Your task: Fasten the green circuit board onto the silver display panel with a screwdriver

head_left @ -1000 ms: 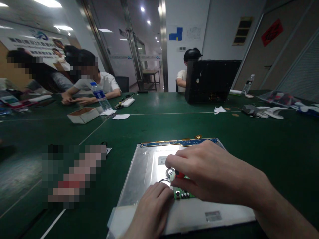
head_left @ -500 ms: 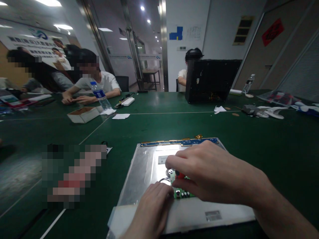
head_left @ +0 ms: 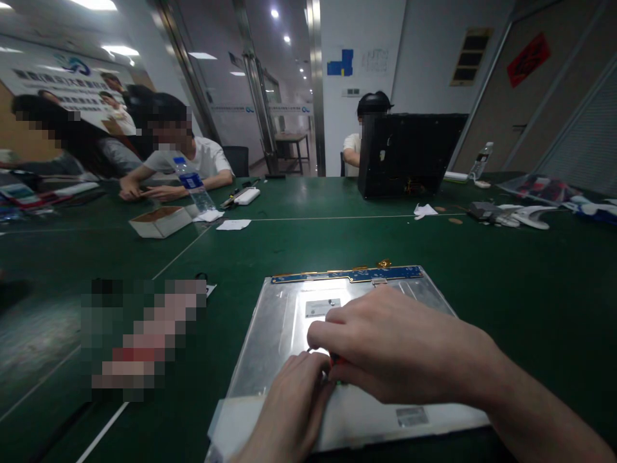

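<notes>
A flat metal-backed display panel [head_left: 270, 334] lies in front of me, with a narrow blue circuit strip [head_left: 313, 278] along its far edge. My right hand [head_left: 380, 344] is closed over the middle of the panel. Between its thumb and fingers shows a bit of a red-and-black tool [head_left: 334, 361], mostly hidden. Curled and low on the panel, my left hand [head_left: 301, 392] has its fingertips beside the right thumb, at the left edge of a green circuit board [head_left: 339, 383]. Only a sliver of that board shows under my hands.
On the green table [head_left: 299, 247] are an open white box [head_left: 161, 224], a water bottle [head_left: 190, 183] and paper scraps [head_left: 234, 224]. A large black casing [head_left: 412, 157] stands across, with a person behind it. Other people sit at the left. Grey and white items [head_left: 511, 214] lie at the right.
My right hand has shifted left and nearer to me with the red-and-black tool, covering more of the circuit board. My left hand stays nearly in place.
</notes>
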Tool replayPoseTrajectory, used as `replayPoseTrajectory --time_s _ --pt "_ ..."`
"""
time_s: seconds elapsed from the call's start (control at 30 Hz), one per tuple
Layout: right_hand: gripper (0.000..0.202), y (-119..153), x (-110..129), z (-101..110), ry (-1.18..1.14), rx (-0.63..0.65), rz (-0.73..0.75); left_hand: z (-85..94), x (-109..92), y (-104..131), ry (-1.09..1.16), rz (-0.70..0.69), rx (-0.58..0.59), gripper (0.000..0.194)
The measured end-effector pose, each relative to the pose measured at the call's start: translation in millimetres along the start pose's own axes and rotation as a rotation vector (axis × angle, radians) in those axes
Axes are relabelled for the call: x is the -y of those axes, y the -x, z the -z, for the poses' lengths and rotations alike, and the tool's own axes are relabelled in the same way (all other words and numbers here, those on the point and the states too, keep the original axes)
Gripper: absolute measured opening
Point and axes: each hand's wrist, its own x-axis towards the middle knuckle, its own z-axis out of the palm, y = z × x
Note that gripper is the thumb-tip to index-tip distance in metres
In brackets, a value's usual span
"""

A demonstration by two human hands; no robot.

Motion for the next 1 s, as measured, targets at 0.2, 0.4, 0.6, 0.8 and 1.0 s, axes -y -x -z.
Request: replayPoseTrajectory --time_s 0.2,0.4,0.6,0.8,1.0 --pt "0.007 -0.9 -0.8 0.0 -0.019 0.011 0.010 2.2 -1.3 0.0 0.022 0.000 0.000 0.014" --pt "0.006 -1.3 0.5 -1.6 -0.004 0.007 0.016 3.1 -2.7 -1.0 0.012 -0.004 -0.015 0.012" --pt "0.005 -1.4 1.7 -0.6 -0.003 0.014 0.016 3.2 -2.7 -0.8 0.008 -0.022 -0.030 0.013" --pt "0.005 -1.1 1.0 -1.3 -0.007 0.009 0.020 0.9 -0.2 1.6 0.009 -0.027 -0.033 0.014" --pt "0.005 -1.9 1.1 -1.9 -0.006 0.001 0.030 0.3 1.0 1.6 0.009 -0.029 -0.022 0.015"
